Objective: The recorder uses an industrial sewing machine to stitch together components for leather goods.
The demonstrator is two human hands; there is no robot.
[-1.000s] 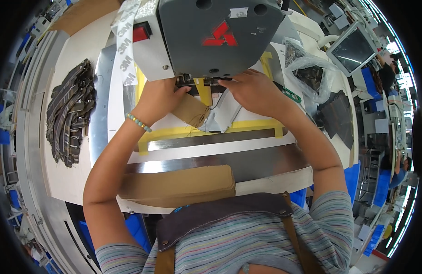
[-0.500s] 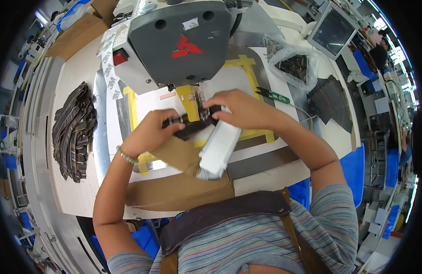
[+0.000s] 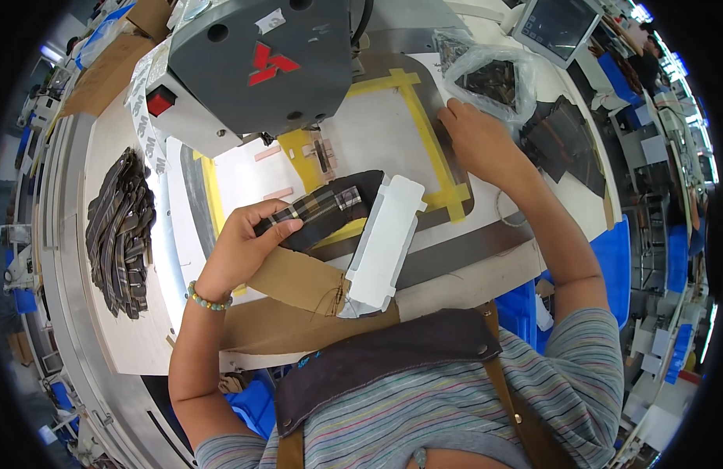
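Note:
My left hand [image 3: 248,238] pinches one end of a dark plaid fabric strip [image 3: 318,209] with brown and white lines. The strip's black far end curves beside a white folded card piece [image 3: 389,238]. My right hand [image 3: 486,144] is over the right side of the work plate, near the plastic bag. Its fingers are bent together, and what they hold, if anything, is hidden under the hand. A yellow plate [image 3: 300,160] with a small slotted holder [image 3: 324,155] lies beneath the grey sewing machine head [image 3: 260,66]. Brown card [image 3: 299,281] lies below my left hand.
A pile of plaid strips [image 3: 120,234] lies on the left of the table. At the right are a clear bag of dark pieces [image 3: 490,84], flat plaid fabric [image 3: 565,144] and a screen [image 3: 558,30]. Yellow tape [image 3: 416,117] frames the white work sheet. A blue bin [image 3: 609,270] stands below right.
My right hand has let go of the strip and moved right, over where green-handled thread snips lay. My left hand has drawn the strip out from the yellow plate, toward me.

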